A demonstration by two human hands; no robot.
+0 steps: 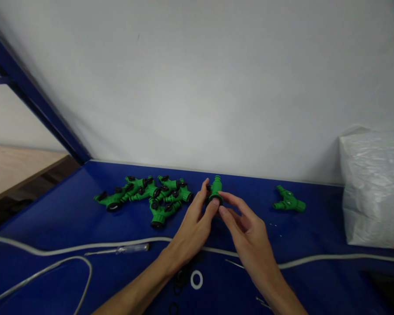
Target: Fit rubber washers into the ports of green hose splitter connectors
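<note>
Between my two hands is a green hose splitter with a black ring at its near end. My left hand is closed around its left side, the thumb pressing on the black ring end. From the right, the fingers and thumb of my right hand pinch the same end. Part of the splitter is hidden by my fingers. Several more green hose splitters with black valve levers lie in a group left of my hands. Another green splitter, without visible black levers, lies to the right.
A white ring washer and several dark rings lie near the front. A clear-handled screwdriver rests by a white cable crossing the blue table. A white plastic-wrapped package stands right, a grey wall behind.
</note>
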